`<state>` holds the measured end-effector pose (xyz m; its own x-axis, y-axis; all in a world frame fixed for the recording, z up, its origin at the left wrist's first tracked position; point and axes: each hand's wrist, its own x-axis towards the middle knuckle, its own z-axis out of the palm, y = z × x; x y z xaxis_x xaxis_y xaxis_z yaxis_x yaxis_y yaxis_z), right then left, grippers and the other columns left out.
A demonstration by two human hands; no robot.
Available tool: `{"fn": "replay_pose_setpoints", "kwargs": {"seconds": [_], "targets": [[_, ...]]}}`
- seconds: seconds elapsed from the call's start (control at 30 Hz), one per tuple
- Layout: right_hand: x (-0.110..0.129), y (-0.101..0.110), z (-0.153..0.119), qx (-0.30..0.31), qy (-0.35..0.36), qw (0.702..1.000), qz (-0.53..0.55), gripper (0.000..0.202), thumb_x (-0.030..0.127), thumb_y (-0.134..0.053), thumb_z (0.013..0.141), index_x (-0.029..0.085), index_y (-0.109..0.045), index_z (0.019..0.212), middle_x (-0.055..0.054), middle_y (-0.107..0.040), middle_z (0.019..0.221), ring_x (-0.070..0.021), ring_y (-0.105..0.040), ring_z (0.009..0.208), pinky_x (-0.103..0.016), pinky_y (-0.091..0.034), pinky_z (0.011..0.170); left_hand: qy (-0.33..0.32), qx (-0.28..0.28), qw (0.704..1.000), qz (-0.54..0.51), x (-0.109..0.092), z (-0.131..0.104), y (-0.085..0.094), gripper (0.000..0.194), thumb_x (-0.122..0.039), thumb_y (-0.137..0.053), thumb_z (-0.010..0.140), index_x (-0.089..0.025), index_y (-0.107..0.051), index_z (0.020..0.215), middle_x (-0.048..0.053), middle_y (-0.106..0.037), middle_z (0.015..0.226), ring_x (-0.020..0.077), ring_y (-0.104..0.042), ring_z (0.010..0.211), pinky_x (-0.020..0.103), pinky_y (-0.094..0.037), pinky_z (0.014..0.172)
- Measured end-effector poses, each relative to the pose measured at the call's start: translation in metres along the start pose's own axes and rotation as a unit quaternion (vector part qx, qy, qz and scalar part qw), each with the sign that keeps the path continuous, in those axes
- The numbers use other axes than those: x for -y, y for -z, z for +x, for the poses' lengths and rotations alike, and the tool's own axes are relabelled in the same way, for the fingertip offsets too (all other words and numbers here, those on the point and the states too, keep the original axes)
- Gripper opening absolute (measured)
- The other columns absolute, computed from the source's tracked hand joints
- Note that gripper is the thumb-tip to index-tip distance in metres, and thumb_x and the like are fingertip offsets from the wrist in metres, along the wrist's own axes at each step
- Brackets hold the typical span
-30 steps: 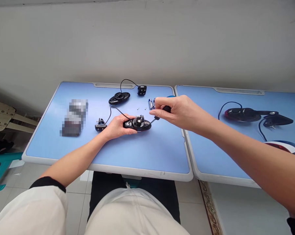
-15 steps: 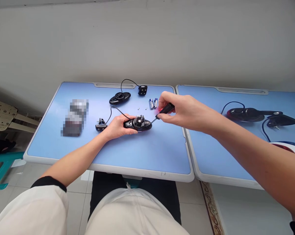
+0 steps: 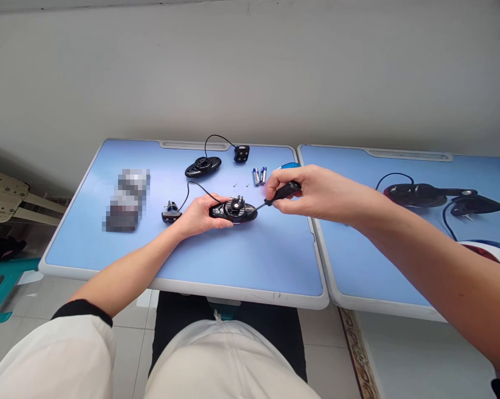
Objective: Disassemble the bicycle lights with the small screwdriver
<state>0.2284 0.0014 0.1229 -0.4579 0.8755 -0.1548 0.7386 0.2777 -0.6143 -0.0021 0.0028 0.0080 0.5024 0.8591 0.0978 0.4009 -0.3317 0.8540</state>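
Note:
My left hand (image 3: pixel 204 215) grips the left end of a black oval device (image 3: pixel 245 213), a bracket upright on its top, and steadies it on the blue table. From it a thin cable runs to a small black button unit (image 3: pixel 171 214) lying left of the hand. In my right hand (image 3: pixel 303 191) is a black-handled screwdriver (image 3: pixel 283 193), held tilted. Its tip meets the right end of the device. Two small screws (image 3: pixel 241 184) lie just beyond the device. Blue-and-silver batteries (image 3: pixel 259 176) stand close to my right fingers.
A second black oval device (image 3: pixel 203 166) with a wired button unit (image 3: pixel 242 153) lies at the back. Behind my right hand a blue rounded object (image 3: pixel 289 165) is partly hidden. At left is a pixelated item (image 3: pixel 127 200). More black wired parts (image 3: pixel 424 195) rest on the right table.
My right hand and the screwdriver handle have shifted slightly right and down, the tip staying at the device. The blue object behind it now shows; a red glow by the fingers has faded.

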Motion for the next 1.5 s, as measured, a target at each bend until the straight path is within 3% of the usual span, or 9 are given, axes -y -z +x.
{"fn": "replay_pose_setpoints", "kwargs": {"seconds": [0.13,0.27,0.5,0.7,0.9,1.03,1.2,1.37,1.5], "targets": [[0.002,-0.004,-0.002,-0.054,0.003,0.998,-0.008,0.023,0.043,-0.059,0.079,0.022,-0.059,0.070,-0.001,-0.059,0.065,-0.0131,-0.048,0.058,-0.027,-0.034,0.051,-0.002,0.006,1.000,0.000,-0.004,0.000,0.001,0.045,-0.037,-0.076,0.067,-0.019,-0.067,0.108,0.006,-0.069,0.109,0.0231,-0.062,0.104,0.035,-0.047,0.095],[0.000,-0.007,-0.004,-0.118,-0.012,0.992,-0.040,0.016,0.036,-0.065,0.074,0.024,-0.056,0.076,0.001,-0.061,0.068,-0.0140,-0.052,0.060,-0.027,-0.038,0.054,0.000,0.002,1.000,-0.005,-0.004,0.000,0.001,0.047,-0.038,-0.076,0.066,-0.019,-0.067,0.108,0.006,-0.068,0.110,0.0239,-0.062,0.105,0.036,-0.047,0.096],[-0.003,-0.003,-0.002,-0.064,0.018,0.998,-0.014,0.009,0.029,-0.062,0.073,0.023,-0.057,0.077,-0.001,-0.066,0.079,-0.0168,-0.060,0.072,-0.029,-0.043,0.063,0.000,0.001,1.000,-0.009,-0.001,0.000,0.000,0.048,-0.038,-0.077,0.066,-0.017,-0.067,0.109,0.007,-0.068,0.111,0.0237,-0.062,0.106,0.035,-0.046,0.096],[-0.001,-0.004,-0.001,-0.058,-0.018,0.994,-0.092,0.019,0.039,-0.061,0.079,0.022,-0.053,0.076,0.000,-0.062,0.068,-0.0142,-0.051,0.057,-0.027,-0.035,0.052,0.003,-0.001,1.000,-0.009,-0.002,0.000,0.000,0.049,-0.039,-0.077,0.066,-0.018,-0.066,0.110,0.007,-0.068,0.112,0.0237,-0.062,0.106,0.035,-0.046,0.097],[-0.004,0.002,0.000,-0.014,-0.003,0.999,-0.032,0.012,0.033,-0.064,0.076,0.023,-0.059,0.076,0.001,-0.063,0.073,-0.0119,-0.049,0.057,-0.026,-0.035,0.052,0.011,0.000,1.000,-0.016,0.000,0.000,0.000,0.052,-0.041,-0.078,0.064,-0.017,-0.067,0.109,0.008,-0.068,0.113,0.0247,-0.061,0.107,0.037,-0.046,0.098],[-0.003,-0.002,0.001,-0.054,0.001,0.998,-0.011,0.021,0.040,-0.063,0.077,0.021,-0.057,0.069,0.000,-0.061,0.071,-0.0134,-0.052,0.062,-0.027,-0.035,0.054,0.014,0.001,1.000,-0.014,-0.002,0.000,0.000,0.050,-0.038,-0.077,0.065,-0.016,-0.067,0.108,0.008,-0.067,0.113,0.0241,-0.061,0.106,0.037,-0.046,0.097],[-0.002,-0.008,0.001,-0.096,-0.002,0.995,-0.015,0.013,0.025,-0.067,0.070,0.022,-0.056,0.076,0.000,-0.061,0.073,-0.0139,-0.053,0.065,-0.026,-0.037,0.058,0.005,0.005,1.000,-0.014,-0.004,0.000,0.001,0.044,-0.036,-0.077,0.067,-0.017,-0.068,0.105,0.007,-0.068,0.111,0.0236,-0.061,0.105,0.036,-0.046,0.096],[-0.002,-0.003,0.001,-0.056,-0.013,0.998,-0.028,0.009,0.027,-0.064,0.073,0.022,-0.057,0.077,0.001,-0.056,0.065,-0.0131,-0.050,0.059,-0.026,-0.036,0.055,-0.002,0.000,1.000,-0.007,-0.002,0.000,0.000,0.048,-0.037,-0.076,0.067,-0.017,-0.067,0.109,0.007,-0.068,0.111,0.0236,-0.061,0.106,0.035,-0.046,0.097],[-0.002,0.000,0.003,0.015,-0.013,0.999,0.040,0.010,0.030,-0.061,0.076,0.022,-0.055,0.079,0.004,-0.050,0.060,-0.0108,-0.044,0.054,-0.025,-0.033,0.051,-0.005,-0.005,1.000,-0.001,0.000,0.000,0.000,0.052,-0.039,-0.076,0.067,-0.019,-0.066,0.114,0.006,-0.068,0.112,0.0242,-0.061,0.107,0.036,-0.046,0.097]]}}
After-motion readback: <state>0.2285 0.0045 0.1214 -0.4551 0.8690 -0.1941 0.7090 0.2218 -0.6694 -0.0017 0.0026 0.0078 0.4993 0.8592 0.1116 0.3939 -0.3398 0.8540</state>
